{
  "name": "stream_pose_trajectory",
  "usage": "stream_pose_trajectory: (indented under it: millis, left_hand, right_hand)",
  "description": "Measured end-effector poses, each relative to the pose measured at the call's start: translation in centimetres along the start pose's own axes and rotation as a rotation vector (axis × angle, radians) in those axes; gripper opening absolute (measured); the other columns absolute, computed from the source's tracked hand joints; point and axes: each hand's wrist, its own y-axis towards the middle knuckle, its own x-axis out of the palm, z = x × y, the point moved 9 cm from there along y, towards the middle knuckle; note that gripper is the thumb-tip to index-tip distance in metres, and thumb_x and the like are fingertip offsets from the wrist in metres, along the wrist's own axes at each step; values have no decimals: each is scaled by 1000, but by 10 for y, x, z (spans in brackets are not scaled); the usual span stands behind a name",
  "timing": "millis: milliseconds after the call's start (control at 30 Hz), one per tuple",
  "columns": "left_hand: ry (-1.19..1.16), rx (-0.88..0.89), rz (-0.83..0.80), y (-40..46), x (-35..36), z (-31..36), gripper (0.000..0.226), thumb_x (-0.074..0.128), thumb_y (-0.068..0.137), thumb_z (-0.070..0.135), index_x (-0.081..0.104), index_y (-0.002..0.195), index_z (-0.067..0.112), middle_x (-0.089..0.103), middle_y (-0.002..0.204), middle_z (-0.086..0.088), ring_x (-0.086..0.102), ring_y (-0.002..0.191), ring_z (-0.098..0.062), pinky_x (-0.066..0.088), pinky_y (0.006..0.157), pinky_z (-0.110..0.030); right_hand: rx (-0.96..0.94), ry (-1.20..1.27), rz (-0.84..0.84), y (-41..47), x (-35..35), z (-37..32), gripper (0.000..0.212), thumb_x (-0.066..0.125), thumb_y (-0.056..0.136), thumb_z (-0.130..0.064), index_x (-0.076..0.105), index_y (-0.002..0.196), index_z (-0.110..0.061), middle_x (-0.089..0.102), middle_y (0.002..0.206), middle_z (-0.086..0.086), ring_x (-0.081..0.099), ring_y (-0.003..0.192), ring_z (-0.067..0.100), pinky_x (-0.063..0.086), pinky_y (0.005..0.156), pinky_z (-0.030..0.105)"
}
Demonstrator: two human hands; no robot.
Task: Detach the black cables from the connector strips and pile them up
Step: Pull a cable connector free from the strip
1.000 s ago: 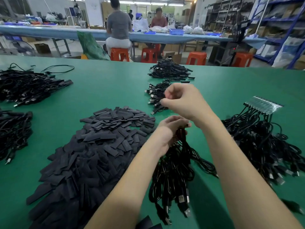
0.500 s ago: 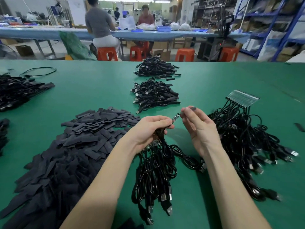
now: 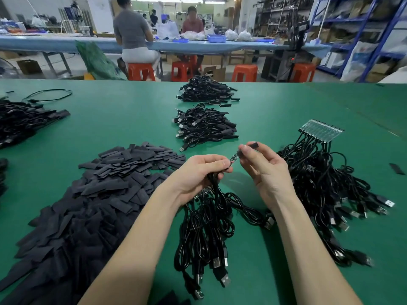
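My left hand [image 3: 198, 175] grips a bundle of black USB cables [image 3: 207, 234] that hangs down to the green table, and its fingertips pinch a small circuit board [image 3: 234, 159] at one cable's end. My right hand [image 3: 262, 170] pinches a short black sleeve [image 3: 253, 145] that sits on the board's far tip. A connector strip [image 3: 320, 130] with several black cables [image 3: 326, 186] still plugged into it lies to the right. Two piles of loose black cables lie ahead, the nearer pile [image 3: 204, 126] and the farther pile [image 3: 206, 90].
A big heap of flat black sleeves [image 3: 92, 201] covers the table at my left. More cable heaps [image 3: 22, 119] lie at the far left. One stray sleeve [image 3: 396, 168] lies at the right edge. People sit at a blue bench [image 3: 66, 44] beyond the table.
My right hand came back from the far piles toward me, then met the left hand's cable end; a black sleeve now sits between its fingertips at the board. The camera tilted slightly.
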Motion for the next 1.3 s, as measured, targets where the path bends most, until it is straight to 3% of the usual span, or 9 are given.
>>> stream_pose_trajectory:
  millis: [267, 367, 533, 733, 1000, 1200, 1300]
  left_hand:
    - [201, 120, -136, -11, 4, 17, 7, 69, 89, 15, 69, 94, 10, 72, 82, -1, 54, 65, -9, 47, 67, -17]
    - [253, 141, -33, -7, 0, 19, 9, 70, 94, 16, 67, 101, 11, 75, 86, -2, 63, 70, -12, 52, 70, -20]
    - [377, 253, 44, -8, -1, 30, 15, 80, 85, 15, 69, 95, 16, 75, 80, -1, 74, 76, -17, 55, 77, -20]
    - [415, 362, 106, -11, -1, 38, 11, 83, 80, 9, 75, 88, 9, 76, 77, -3, 72, 70, -13, 55, 71, -18]
    - [468, 422, 96, -11, 1, 42, 8, 84, 80, 11, 78, 84, 13, 76, 74, -3, 73, 70, -12, 55, 70, -18]
    - [449, 436, 119, -12, 0, 42, 16, 84, 80, 11, 71, 89, 11, 77, 77, -3, 75, 73, -18, 55, 69, -19]
    - [440, 424, 118, -12, 1, 40, 21, 84, 80, 12, 66, 90, 11, 74, 78, 1, 72, 75, -12, 53, 72, -19]
  right_hand:
    - [132, -152, -286, -8, 18, 7, 21, 87, 58, -24, 79, 78, -22, 78, 92, 9, 73, 77, 13, 57, 70, 19]
    - [103, -93, -227, -4, 12, 6, 21, 86, 63, -20, 80, 83, -19, 77, 90, 10, 73, 78, 14, 57, 72, 19]
    - [102, -68, -158, 0, 3, 8, 18, 84, 67, -21, 82, 84, -16, 76, 89, 7, 72, 80, 11, 56, 74, 17]
    - [111, -84, -83, 3, -3, 12, 29, 90, 58, -30, 82, 79, -12, 76, 87, 6, 71, 75, 9, 56, 72, 15]
    - [106, -104, -105, 2, 1, 13, 20, 86, 64, -25, 83, 80, -14, 76, 87, 6, 71, 76, 10, 56, 71, 16]
    - [106, -156, -128, -1, 6, 15, 18, 85, 66, -23, 83, 80, -13, 77, 86, 9, 71, 75, 12, 56, 70, 17]
    - [95, -121, -76, -1, 3, 13, 24, 85, 67, -22, 80, 88, -11, 75, 86, 13, 70, 71, 14, 57, 68, 18]
